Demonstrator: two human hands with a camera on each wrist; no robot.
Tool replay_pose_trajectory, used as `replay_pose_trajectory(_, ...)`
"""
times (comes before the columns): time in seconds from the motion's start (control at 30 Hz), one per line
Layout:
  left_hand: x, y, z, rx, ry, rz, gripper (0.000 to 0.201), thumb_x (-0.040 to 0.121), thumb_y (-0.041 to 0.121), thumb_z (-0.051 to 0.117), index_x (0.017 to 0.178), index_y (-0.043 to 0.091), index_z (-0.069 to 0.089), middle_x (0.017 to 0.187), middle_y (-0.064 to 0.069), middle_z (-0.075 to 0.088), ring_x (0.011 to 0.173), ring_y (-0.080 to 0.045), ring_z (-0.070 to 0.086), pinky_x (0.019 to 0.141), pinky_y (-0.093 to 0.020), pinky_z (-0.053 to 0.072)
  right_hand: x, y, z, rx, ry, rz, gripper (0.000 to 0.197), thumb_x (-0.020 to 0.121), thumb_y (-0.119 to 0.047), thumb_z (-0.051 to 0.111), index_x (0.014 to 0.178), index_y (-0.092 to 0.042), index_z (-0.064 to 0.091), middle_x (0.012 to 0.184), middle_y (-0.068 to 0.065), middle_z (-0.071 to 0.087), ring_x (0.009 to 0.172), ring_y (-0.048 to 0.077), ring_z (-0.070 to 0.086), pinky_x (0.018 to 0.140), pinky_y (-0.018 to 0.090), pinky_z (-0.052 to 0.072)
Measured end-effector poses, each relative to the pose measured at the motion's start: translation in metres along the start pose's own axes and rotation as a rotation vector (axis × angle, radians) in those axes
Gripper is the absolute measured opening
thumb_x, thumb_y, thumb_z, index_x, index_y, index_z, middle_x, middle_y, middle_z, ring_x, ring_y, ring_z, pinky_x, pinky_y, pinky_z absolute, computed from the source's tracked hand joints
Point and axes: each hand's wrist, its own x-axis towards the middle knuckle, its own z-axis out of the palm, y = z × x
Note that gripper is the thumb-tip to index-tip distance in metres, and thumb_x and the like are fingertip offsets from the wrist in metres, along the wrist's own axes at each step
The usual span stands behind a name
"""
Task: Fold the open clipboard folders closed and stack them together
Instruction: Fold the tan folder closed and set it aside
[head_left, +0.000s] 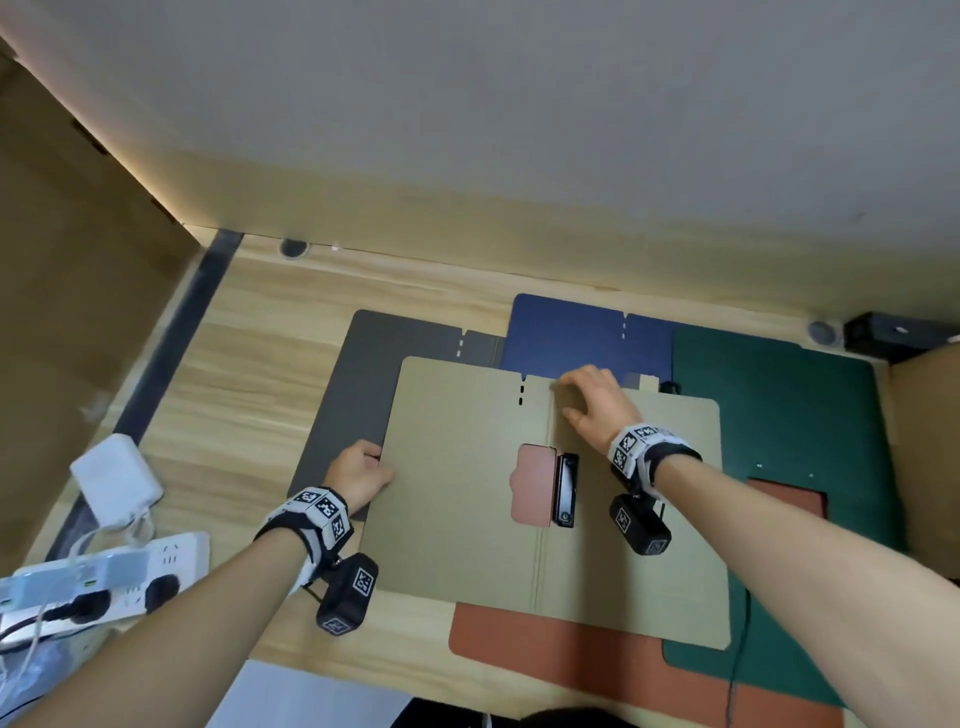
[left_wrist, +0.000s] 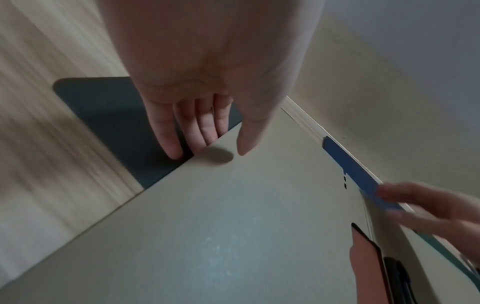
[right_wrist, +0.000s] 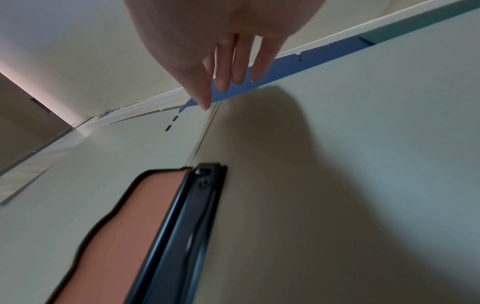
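A tan clipboard folder (head_left: 457, 519) (left_wrist: 233, 226) (right_wrist: 337, 164) lies open and flat on top of the pile, with a pink plate (head_left: 532, 486) and a black clip (head_left: 566, 488) (right_wrist: 192, 226) at its spine. My left hand (head_left: 363, 473) (left_wrist: 215, 150) is at its left edge, fingers tucked under and thumb above. My right hand (head_left: 592, 400) (right_wrist: 228, 86) touches the far end of the spine with straight fingers. Beneath lie open folders: grey (head_left: 353, 395) (left_wrist: 116, 115), blue (head_left: 571, 332) (right_wrist: 285, 65), green (head_left: 779, 415) and orange (head_left: 545, 654).
A white power strip (head_left: 104, 582) with cables and a white adapter (head_left: 117, 478) sit at the wooden desk's (head_left: 249, 364) left front. A cardboard box (head_left: 930, 441) stands at the right, a black block (head_left: 883, 332) at the back right. The wall runs close behind the folders.
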Motion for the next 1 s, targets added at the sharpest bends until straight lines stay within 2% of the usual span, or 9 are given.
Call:
replay_pose_trajectory(0.13,0.002,-0.001,0.003,-0.099,-0.006,0.01,0.03,0.076,0.014,0.069,0.104,0.012,0.059,0.101,-0.009,0.071,0.095,-0.029,0.067,0.088,-0.039,0.054,-0.053,0.006,0.001,-0.019,-0.009,0.045,0.039,0.089,-0.016,0.059,0.128,-0.018,0.055,0.131,-0.001,0.054,0.125,0.019,0.046,0.108,0.036,0.039)
replay_pose_trajectory(0.3,0.004,-0.002,0.003,-0.088,-0.015,0.069,0.028,0.075,0.014,0.07,0.1,0.013,0.059,0.099,-0.009,0.071,0.092,-0.031,0.068,0.082,-0.039,0.057,-0.116,0.015,0.008,0.015,-0.026,0.205,0.051,0.091,-0.017,0.055,0.141,-0.017,0.045,0.148,0.001,0.044,0.138,0.018,0.037,0.117,0.034,0.027)
replay_pose_trajectory(0.47,0.003,-0.01,0.005,-0.005,0.006,0.119,0.039,0.073,0.017,0.068,0.111,0.013,0.058,0.105,-0.009,0.069,0.097,-0.031,0.066,0.085,-0.041,0.057,-0.16,0.012,0.018,-0.025,-0.136,0.298,0.058,0.093,-0.018,0.051,0.148,-0.017,0.035,0.158,0.002,0.029,0.145,0.02,0.027,0.121,0.035,0.019)
replay_pose_trajectory(0.53,0.001,-0.015,0.006,0.066,0.006,0.13,0.043,0.071,0.024,0.068,0.111,0.016,0.057,0.106,-0.008,0.067,0.098,-0.031,0.064,0.085,-0.042,0.056,-0.171,0.008,0.025,-0.033,-0.162,0.312,0.059,0.092,-0.018,0.051,0.149,-0.017,0.033,0.16,0.002,0.026,0.145,0.022,0.027,0.12,0.034,0.02)
replay_pose_trajectory(0.63,-0.011,-0.024,0.008,0.11,-0.016,0.128,0.037,0.073,0.03,0.068,0.105,0.017,0.056,0.102,-0.006,0.066,0.095,-0.03,0.063,0.085,-0.042,0.055,-0.18,0.002,0.038,-0.038,-0.215,0.306,0.06,0.088,-0.02,0.052,0.146,-0.017,0.038,0.159,0.003,0.026,0.141,0.024,0.035,0.116,0.035,0.029)
replay_pose_trajectory(0.73,-0.024,-0.029,0.01,-0.009,0.004,0.126,0.031,0.077,0.024,0.071,0.103,0.012,0.061,0.103,-0.009,0.07,0.094,-0.029,0.065,0.086,-0.039,0.053,-0.186,-0.003,0.049,-0.014,-0.26,0.304,0.061,0.083,-0.025,0.056,0.142,-0.015,0.043,0.159,0.005,0.024,0.139,0.028,0.037,0.113,0.039,0.035)
replay_pose_trajectory(0.8,-0.035,-0.025,0.006,-0.129,0.034,0.165,0.029,0.079,0.021,0.074,0.104,0.01,0.063,0.105,-0.01,0.071,0.094,-0.028,0.067,0.087,-0.038,0.053,-0.188,-0.004,0.052,-0.007,-0.238,0.296,0.058,0.082,-0.026,0.056,0.137,-0.01,0.047,0.155,0.007,0.028,0.136,0.031,0.039,0.11,0.042,0.037)
replay_pose_trajectory(0.93,-0.077,0.001,-0.012,-0.263,0.041,0.349,0.017,0.085,0.007,0.069,0.1,0.009,0.061,0.097,-0.011,0.07,0.088,-0.025,0.066,0.066,-0.025,0.049,-0.19,-0.003,0.056,0.037,-0.237,0.296,0.066,0.085,-0.028,0.054,0.148,-0.018,0.035,0.163,0.003,0.016,0.146,0.027,0.024,0.119,0.041,0.023)
replay_pose_trajectory(1.0,-0.101,0.016,-0.021,-0.254,0.033,0.448,0.011,0.086,0.008,0.068,0.093,0.014,0.062,0.09,-0.007,0.071,0.085,-0.024,0.068,0.066,-0.025,0.05,-0.189,-0.003,0.058,0.064,-0.259,0.273,0.067,0.085,-0.028,0.055,0.148,-0.017,0.035,0.163,0.004,0.016,0.147,0.026,0.021,0.121,0.041,0.02)
